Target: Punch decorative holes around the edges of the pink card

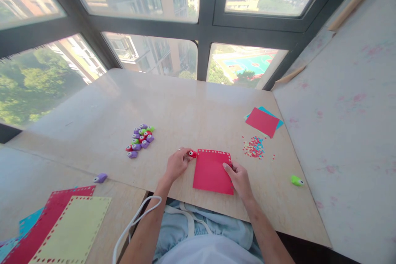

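My left hand (179, 164) is closed around a small red craft punch (192, 154), which sits against the upper left edge of a red paper sheet (212, 173). Small punched holes run along the sheet's top edge, and some show down its right side. On the right side of the sheet, my right hand (239, 179) grips it, thumb on top and fingers underneath. What the punch's jaw does at the paper is too small to make out.
Several purple, green and red craft punches (140, 140) cluster at left; a purple punch (100, 178) and a green punch (297, 180) lie apart. Punched sheets (72, 227) lie lower left. Paper confetti (254, 147) and stacked sheets (262, 121) lie right. A white cable (136, 218) crosses my left forearm.
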`<act>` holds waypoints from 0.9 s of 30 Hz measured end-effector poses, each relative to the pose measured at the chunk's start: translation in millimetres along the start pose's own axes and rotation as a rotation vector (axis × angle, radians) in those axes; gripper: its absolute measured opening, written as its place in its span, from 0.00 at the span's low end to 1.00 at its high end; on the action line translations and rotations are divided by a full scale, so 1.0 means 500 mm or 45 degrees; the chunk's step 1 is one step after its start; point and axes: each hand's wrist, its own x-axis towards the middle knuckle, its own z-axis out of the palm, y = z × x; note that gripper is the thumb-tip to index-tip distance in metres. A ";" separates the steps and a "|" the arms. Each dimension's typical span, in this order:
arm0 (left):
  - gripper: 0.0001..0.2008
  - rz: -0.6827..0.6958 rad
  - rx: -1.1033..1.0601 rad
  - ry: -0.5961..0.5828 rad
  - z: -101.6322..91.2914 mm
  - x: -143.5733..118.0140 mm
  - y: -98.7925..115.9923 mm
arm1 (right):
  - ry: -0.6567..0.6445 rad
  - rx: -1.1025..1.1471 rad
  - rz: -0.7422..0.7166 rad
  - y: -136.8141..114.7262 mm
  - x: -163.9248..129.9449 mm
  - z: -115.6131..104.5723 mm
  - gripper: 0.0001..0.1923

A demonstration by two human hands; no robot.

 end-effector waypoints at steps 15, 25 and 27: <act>0.13 0.077 -0.038 0.015 -0.001 -0.002 -0.008 | -0.009 0.050 0.017 0.004 0.001 -0.002 0.23; 0.13 0.072 -0.054 -0.024 0.001 -0.001 -0.010 | -0.028 0.094 0.073 -0.001 -0.001 -0.002 0.23; 0.13 0.074 -0.061 -0.034 0.001 -0.001 -0.011 | -0.030 0.111 0.081 -0.001 -0.002 -0.002 0.23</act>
